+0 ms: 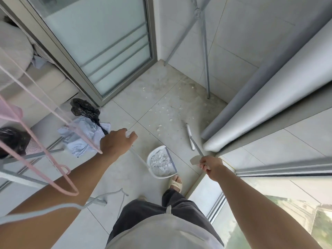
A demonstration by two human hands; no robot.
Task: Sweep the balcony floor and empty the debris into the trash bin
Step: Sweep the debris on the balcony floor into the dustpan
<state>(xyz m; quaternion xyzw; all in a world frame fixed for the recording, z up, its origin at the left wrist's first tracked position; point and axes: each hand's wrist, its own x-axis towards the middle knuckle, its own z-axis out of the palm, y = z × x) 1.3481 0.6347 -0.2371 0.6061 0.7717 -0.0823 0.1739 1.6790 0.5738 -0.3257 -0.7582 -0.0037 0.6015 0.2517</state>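
Observation:
My left hand (116, 141) grips the top of the white dustpan's long handle (138, 157). The dustpan (160, 163) stands on the floor tiles just ahead of my right foot and holds a heap of white paper scraps. My right hand (211, 166) grips the grey broom handle (196, 149), which runs down to a slim white broom head (190, 136) resting on the floor near the wall. Small white debris bits (165, 112) lie scattered over the dirty tiles beyond the dustpan. A bin lined with a black bag (13, 141) shows at the left edge.
Crumpled paper (80, 137) and a black plastic bag (83, 108) lie left of the dustpan. Pink (45, 141) and white hangers (75, 205) hang close in front. A sliding glass door (100, 45), grey stand legs (206, 69) and a rolled blind (260, 97) border the floor.

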